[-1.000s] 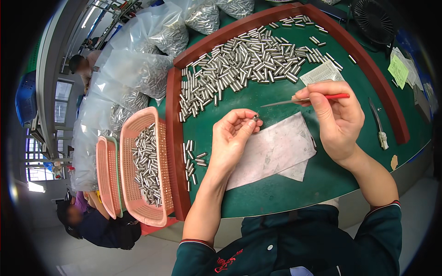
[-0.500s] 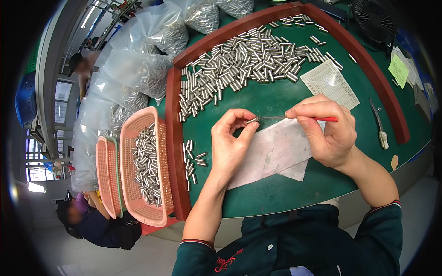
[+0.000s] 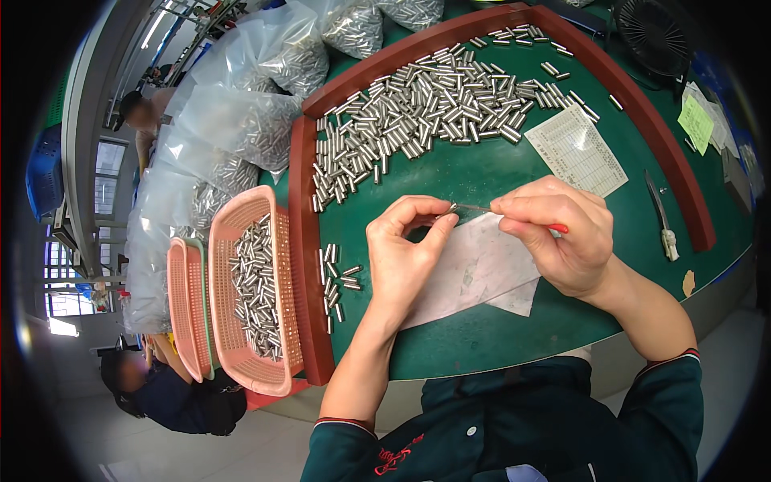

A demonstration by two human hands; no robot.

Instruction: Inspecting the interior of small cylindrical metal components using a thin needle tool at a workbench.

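Note:
My left hand (image 3: 400, 251) pinches a small metal cylinder (image 3: 452, 209) between thumb and forefinger; most of it is hidden by the fingertips. In my right hand (image 3: 566, 237) is a thin rod-like tool with a red handle (image 3: 559, 228). Its slender shaft (image 3: 474, 209) points left, and the tip meets the cylinder's end or lies right beside it. Below both hands a creased whitish sheet (image 3: 474, 277) lies on the green tabletop (image 3: 450, 345). Beyond them spreads a large heap of shiny metal cylinders (image 3: 426, 104).
A reddish-brown raised border (image 3: 634, 104) frames the work area. Left of it stand a pink basket (image 3: 289, 321) of cylinders and bulging clear bags (image 3: 265, 132). A printed form (image 3: 578, 153), a knife-like tool (image 3: 662, 217) and a black fan (image 3: 654, 36) are at right. Two people work at far left.
My right hand has shifted slightly left and down, and the tool now slopes more, with less shaft showing between the hands. My left hand has barely moved.

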